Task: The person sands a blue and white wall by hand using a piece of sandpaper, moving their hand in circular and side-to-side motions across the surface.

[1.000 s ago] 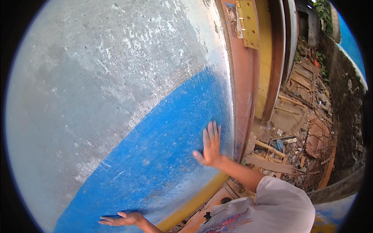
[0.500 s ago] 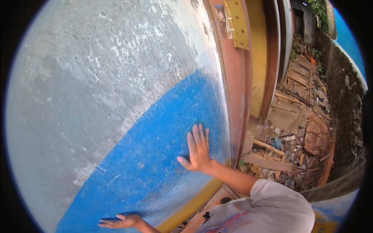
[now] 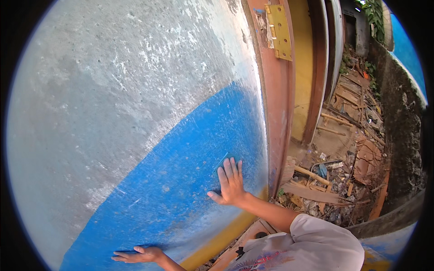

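Observation:
A wall (image 3: 172,189) fills the left and middle of the view, grey and flaking above, scuffed bright blue below. My right hand (image 3: 231,183) lies against the blue area near the wall's right edge, its fingers pointing up and pale with dust. Under those fingers is a thin blue-green sheet that looks like sandpaper (image 3: 221,162), pressed to the wall; only its edge shows, the rest being covered. Lower left, my left hand (image 3: 140,255) rests on the blue paint with fingers stretched out, holding nothing that I can see.
Right of the wall stands a reddish-brown door frame (image 3: 276,90) with a brass hinge (image 3: 279,32). Beyond it, broken wood and rubble (image 3: 332,185) litter a narrow passage beside a dark, mossy wall (image 3: 400,122). A yellow band (image 3: 221,237) runs along the wall's lower part.
My right hand has slid a little down the wall with the sandpaper, and more of the sheet's edge shows. My left hand stays nearly in place. The view has shifted slightly.

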The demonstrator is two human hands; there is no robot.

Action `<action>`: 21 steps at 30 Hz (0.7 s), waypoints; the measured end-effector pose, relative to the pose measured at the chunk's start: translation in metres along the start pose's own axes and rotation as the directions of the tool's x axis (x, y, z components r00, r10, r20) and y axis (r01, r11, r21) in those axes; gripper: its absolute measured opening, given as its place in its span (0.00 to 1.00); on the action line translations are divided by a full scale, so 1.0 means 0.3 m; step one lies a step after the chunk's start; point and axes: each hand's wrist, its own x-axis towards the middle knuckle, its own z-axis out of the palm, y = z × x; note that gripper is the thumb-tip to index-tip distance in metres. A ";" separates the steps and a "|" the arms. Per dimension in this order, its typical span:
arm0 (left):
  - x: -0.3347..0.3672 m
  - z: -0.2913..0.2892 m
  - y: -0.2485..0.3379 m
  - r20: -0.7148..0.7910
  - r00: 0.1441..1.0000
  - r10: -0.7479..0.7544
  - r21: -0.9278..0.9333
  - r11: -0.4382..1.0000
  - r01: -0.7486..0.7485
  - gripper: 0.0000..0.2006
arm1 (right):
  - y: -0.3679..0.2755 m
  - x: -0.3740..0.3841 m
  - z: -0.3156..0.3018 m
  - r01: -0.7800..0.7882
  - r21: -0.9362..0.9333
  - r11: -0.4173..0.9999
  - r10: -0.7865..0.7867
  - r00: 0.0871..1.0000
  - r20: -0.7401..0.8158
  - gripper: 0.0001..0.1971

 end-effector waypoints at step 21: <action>-0.015 -0.009 -0.037 0.058 0.997 -0.056 0.019 0.998 0.055 0.40 | 0.057 0.469 -0.114 -0.097 -0.012 0.995 0.096 0.995 -0.026 0.43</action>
